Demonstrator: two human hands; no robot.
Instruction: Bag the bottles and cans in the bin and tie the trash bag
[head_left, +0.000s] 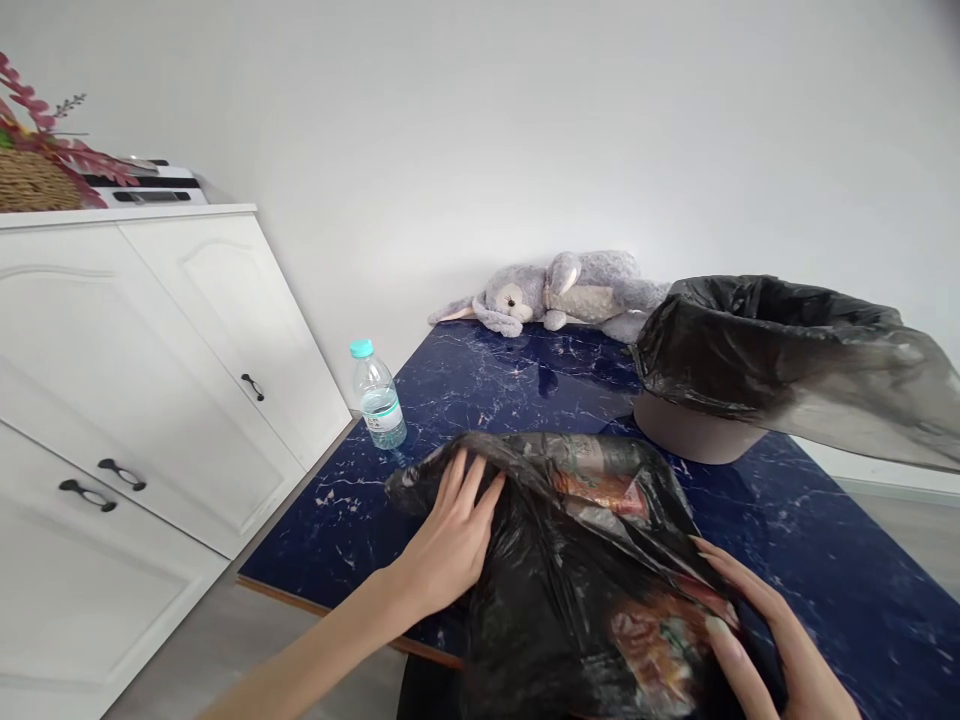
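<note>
A filled black garbage bag point(547, 570) lies at the near edge of the blue table, part of it hanging over the front. Through its thin plastic show colourful packets and a pale cylindrical shape. My left hand point(454, 540) grips the bag's upper left part, fingers curled into the folds. On the right side, my right hand point(780, 625) holds the bag between thumb and fingers. What exactly the packets contain cannot be made out.
A bin point(697, 430) lined with another black bag stands at the table's point(480, 370) right. A water bottle point(381, 400) with a turquoise cap is at the left edge. A plush rabbit point(525, 290) lies against the wall. White cabinets point(165, 380) stand left.
</note>
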